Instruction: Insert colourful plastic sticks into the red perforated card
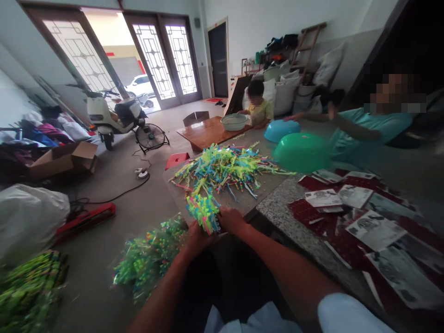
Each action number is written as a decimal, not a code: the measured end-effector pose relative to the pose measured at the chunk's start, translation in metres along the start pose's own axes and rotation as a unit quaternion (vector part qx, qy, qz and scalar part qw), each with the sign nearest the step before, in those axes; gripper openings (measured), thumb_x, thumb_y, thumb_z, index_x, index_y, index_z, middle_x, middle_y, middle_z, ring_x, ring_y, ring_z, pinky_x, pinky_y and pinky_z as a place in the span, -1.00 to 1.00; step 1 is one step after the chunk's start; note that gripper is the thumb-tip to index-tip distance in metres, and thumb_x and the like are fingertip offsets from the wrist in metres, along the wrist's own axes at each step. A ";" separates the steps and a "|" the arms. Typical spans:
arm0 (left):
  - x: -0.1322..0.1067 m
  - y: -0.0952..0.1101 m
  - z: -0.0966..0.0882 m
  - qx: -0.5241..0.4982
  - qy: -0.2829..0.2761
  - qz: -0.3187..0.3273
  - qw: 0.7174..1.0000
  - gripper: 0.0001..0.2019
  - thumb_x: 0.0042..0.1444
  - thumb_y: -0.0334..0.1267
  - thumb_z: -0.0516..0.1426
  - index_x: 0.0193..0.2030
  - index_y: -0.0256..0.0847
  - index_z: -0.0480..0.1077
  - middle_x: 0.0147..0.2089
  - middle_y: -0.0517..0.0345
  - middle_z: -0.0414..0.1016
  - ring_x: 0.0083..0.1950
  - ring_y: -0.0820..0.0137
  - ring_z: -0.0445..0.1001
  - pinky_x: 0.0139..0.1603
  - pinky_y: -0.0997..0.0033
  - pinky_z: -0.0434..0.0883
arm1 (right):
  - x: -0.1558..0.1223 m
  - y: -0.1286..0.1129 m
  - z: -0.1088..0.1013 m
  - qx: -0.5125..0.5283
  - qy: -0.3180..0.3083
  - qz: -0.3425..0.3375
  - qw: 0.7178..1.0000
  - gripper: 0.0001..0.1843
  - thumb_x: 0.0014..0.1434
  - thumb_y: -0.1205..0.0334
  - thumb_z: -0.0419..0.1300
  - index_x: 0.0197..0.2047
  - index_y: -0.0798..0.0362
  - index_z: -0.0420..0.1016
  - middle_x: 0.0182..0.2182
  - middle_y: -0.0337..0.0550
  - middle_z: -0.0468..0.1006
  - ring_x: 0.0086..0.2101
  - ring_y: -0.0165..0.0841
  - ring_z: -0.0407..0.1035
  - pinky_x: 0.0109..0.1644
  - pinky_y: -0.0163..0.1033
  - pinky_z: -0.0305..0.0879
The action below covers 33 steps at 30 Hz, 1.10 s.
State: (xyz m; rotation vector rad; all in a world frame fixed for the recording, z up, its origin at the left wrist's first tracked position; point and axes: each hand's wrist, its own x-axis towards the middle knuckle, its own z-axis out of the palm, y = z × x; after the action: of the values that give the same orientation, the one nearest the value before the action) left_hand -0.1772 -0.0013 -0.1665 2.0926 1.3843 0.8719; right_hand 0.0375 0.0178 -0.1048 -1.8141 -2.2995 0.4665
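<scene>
Right now both hands are closed on a small bunch of bright plastic sticks (pixel 204 211). The left hand (pixel 194 238) holds it from below and the right hand (pixel 231 220) holds its side. The bunch is just over the near edge of the tabletop (pixel 243 201), close to the big pile (pixel 229 169) of the same sticks. They look thin, light and smooth, so loose ones could slip out. A tight hold around the middle seems best.
</scene>
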 end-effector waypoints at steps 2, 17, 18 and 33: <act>0.000 0.000 0.000 0.011 -0.002 0.011 1.000 -0.53 -0.03 -0.10 0.44 0.00 -0.20 0.54 -0.01 -0.04 0.62 0.09 0.06 0.57 0.19 -0.04 0.51 | 0.002 0.005 -0.001 0.015 -0.001 -0.005 1.000 -0.64 0.54 0.03 0.01 0.05 0.09 0.50 -0.05 0.09 0.69 0.00 -0.08 0.60 -0.04 -0.17 0.41; 0.001 0.001 0.000 0.013 -0.008 0.024 1.000 -0.58 0.00 -0.08 0.41 -0.02 -0.19 0.57 -0.06 -0.04 0.66 0.00 0.07 0.61 0.11 0.01 0.55 | 0.010 0.012 -0.033 0.015 -0.074 -0.022 0.997 -0.72 0.42 0.14 0.15 0.01 0.06 0.63 -0.04 0.04 0.70 0.00 -0.18 0.58 -0.03 -0.28 0.37; 0.001 0.002 0.000 0.015 -0.008 0.022 1.000 -0.59 -0.01 -0.09 0.41 -0.02 -0.18 0.57 -0.06 -0.03 0.66 0.01 0.06 0.61 0.11 0.01 0.56 | 0.015 0.020 -0.040 0.021 -0.064 -0.009 0.998 -0.73 0.43 0.16 0.14 0.00 0.05 0.63 -0.03 0.02 0.69 0.01 -0.22 0.57 -0.02 -0.31 0.35; 0.000 0.011 -0.004 0.059 0.006 0.031 0.998 -0.62 -0.01 -0.18 0.42 -0.03 -0.15 0.58 -0.03 -0.04 0.63 0.05 0.03 0.58 0.15 -0.04 0.53 | 0.006 0.071 -0.045 -0.024 -0.111 0.187 0.976 -0.71 0.27 0.11 0.28 -0.06 0.09 0.72 -0.04 0.17 0.69 -0.04 -0.09 0.58 -0.07 -0.20 0.41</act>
State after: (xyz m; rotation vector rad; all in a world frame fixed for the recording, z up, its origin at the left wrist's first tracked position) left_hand -0.1730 -0.0058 -0.1561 2.2329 1.4144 0.8489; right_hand 0.1159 0.0449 -0.0877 -2.3396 -2.1123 0.7068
